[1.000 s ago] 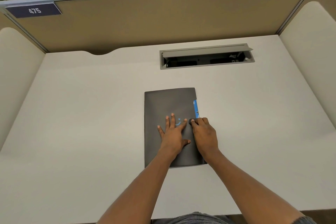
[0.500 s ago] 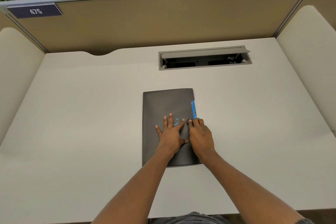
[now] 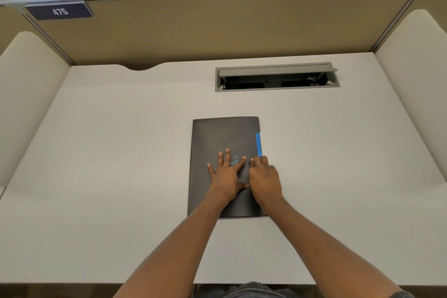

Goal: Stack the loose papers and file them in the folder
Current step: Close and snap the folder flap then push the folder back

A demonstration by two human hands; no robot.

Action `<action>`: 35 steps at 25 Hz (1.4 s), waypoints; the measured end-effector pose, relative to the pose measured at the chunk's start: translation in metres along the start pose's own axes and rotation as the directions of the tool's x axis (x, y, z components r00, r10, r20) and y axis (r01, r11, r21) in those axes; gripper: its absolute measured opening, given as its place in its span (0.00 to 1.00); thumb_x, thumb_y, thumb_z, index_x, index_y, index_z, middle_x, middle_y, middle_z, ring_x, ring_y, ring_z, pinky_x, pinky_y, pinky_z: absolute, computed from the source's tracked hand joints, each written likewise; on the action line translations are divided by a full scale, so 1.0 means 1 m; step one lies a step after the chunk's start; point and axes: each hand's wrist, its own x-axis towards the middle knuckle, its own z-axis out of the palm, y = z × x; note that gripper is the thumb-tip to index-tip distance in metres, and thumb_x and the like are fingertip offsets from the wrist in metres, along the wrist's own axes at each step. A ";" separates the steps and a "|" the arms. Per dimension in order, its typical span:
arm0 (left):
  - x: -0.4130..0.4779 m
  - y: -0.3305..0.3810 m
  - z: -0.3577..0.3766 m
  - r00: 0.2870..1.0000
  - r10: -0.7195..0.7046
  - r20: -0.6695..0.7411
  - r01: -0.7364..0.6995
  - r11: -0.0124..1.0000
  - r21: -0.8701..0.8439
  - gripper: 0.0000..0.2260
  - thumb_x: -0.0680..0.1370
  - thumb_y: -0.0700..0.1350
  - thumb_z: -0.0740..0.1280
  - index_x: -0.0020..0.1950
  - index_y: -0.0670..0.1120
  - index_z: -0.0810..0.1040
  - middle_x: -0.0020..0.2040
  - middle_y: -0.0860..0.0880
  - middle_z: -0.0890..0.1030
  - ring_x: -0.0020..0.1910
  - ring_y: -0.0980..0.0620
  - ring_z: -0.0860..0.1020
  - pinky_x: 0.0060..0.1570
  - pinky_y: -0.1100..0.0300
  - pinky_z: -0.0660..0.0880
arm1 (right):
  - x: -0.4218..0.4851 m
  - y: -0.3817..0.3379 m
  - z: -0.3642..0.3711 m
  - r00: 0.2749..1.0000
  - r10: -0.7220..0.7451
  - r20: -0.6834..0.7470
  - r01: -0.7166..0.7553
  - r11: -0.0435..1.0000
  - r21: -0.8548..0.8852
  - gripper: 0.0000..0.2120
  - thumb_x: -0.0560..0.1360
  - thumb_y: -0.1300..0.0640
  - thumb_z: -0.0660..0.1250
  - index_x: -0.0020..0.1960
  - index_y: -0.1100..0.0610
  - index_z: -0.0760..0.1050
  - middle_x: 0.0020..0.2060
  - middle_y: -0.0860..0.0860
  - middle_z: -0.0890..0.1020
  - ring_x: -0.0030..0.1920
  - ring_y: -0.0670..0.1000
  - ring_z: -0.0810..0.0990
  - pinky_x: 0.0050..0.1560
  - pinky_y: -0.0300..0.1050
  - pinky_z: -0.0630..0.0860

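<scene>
A dark grey folder [image 3: 217, 135] lies closed and flat at the middle of the white desk [image 3: 108, 152]. A blue tab [image 3: 258, 143] sticks out along its right edge. My left hand [image 3: 227, 174] rests palm down on the cover with fingers spread. Beside it, my right hand [image 3: 264, 176] presses its fingertips on the cover near the lower end of the blue tab. A small blue mark on the cover shows between the fingers. No loose papers are visible.
An open grey cable box [image 3: 277, 77] is set into the desk behind the folder. Tan partition walls [image 3: 217, 22] close the desk at the back, cream panels at both sides. A sign reading 475 [image 3: 59, 11] hangs at the upper left.
Both hands keep their places on the folder. The view has shifted slightly; the folder and hands have not visibly moved on the desk.
</scene>
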 end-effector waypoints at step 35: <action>-0.022 -0.042 -0.020 0.746 -0.620 -0.244 0.436 0.731 -0.524 0.29 0.77 0.57 0.71 0.72 0.43 0.69 0.71 0.42 0.66 0.70 0.40 0.65 0.63 0.42 0.69 | 0.011 -0.022 -0.014 0.857 0.513 0.059 -0.466 0.720 0.514 0.34 0.73 0.43 0.76 0.69 0.60 0.67 0.63 0.59 0.73 0.62 0.58 0.74 0.57 0.52 0.79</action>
